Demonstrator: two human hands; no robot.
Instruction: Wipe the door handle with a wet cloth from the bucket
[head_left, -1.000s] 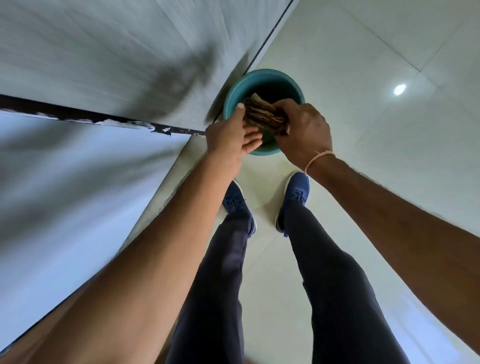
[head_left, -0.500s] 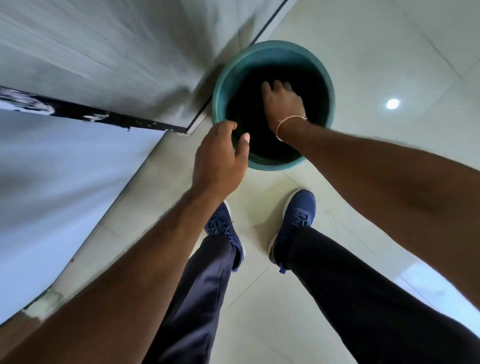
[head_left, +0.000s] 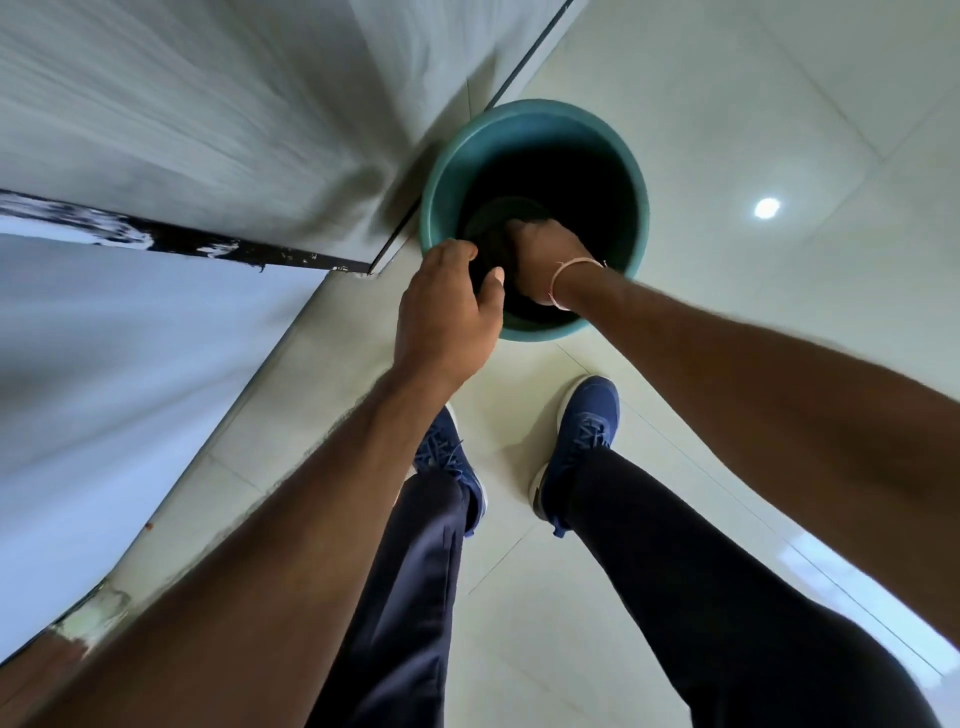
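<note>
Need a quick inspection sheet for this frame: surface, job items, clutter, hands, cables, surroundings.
Surface: glossy pale tiled floor, with a round light reflection.
Job's things: round teal plastic bucket stands on the floor beside the grey wall; its inside is dark, so the cloth cannot be made out. Door handle not in view.
Clutter: nothing seen.
Hands: right hand, with a thin band at the wrist, reaches down inside the bucket; whether it holds anything cannot be told. Left hand is at the bucket's near rim, fingers curled; a grip on the rim cannot be confirmed.
Cables: nothing seen.
Surroundings: the person's blue shoes and dark trousers just behind the bucket; a black strip runs along the wall.
</note>
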